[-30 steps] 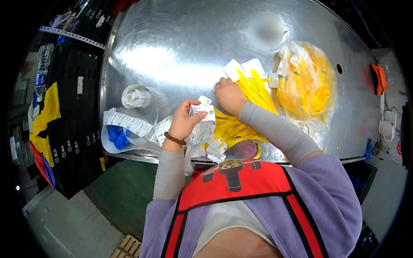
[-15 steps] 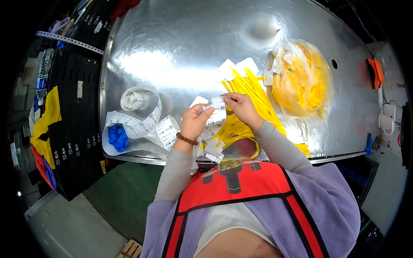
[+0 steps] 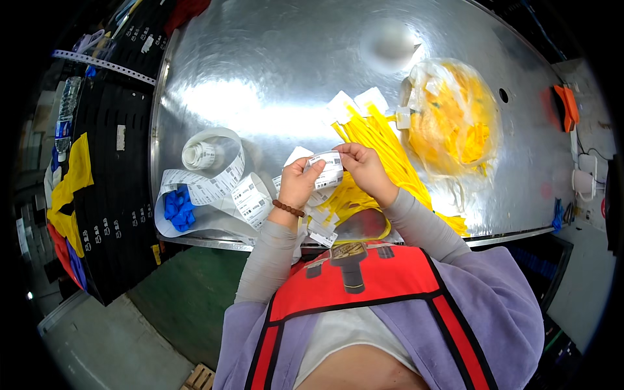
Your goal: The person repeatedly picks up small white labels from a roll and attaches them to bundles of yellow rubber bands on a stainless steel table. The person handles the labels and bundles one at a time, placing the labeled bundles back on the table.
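Observation:
My left hand (image 3: 298,187) pinches a white printed label (image 3: 327,166) between thumb and fingers, over the near middle of the table. At the label's far right edge, the thumb and fingertips of my right hand (image 3: 368,171) are pressed together on it. Below and left of my hands curls a long strip of printed labels (image 3: 252,200), which winds back toward a label roll (image 3: 198,155). Beneath and beside my right hand lies a bundle of yellow straps (image 3: 400,170) with white tags (image 3: 372,99) at its far end. Loose printed labels (image 3: 322,229) rest near the table edge.
A clear plastic bag of yellow straps (image 3: 455,120) sits at the right on the metal table (image 3: 286,58). Crumpled blue material (image 3: 179,208) lies inside the strip's loop. Black crates (image 3: 114,188) line the left side, and an orange object (image 3: 567,108) is at the far right.
My right fingers have come down onto the label's right edge; before, they held a small pale piece just above it. The label has turned slightly in my left hand.

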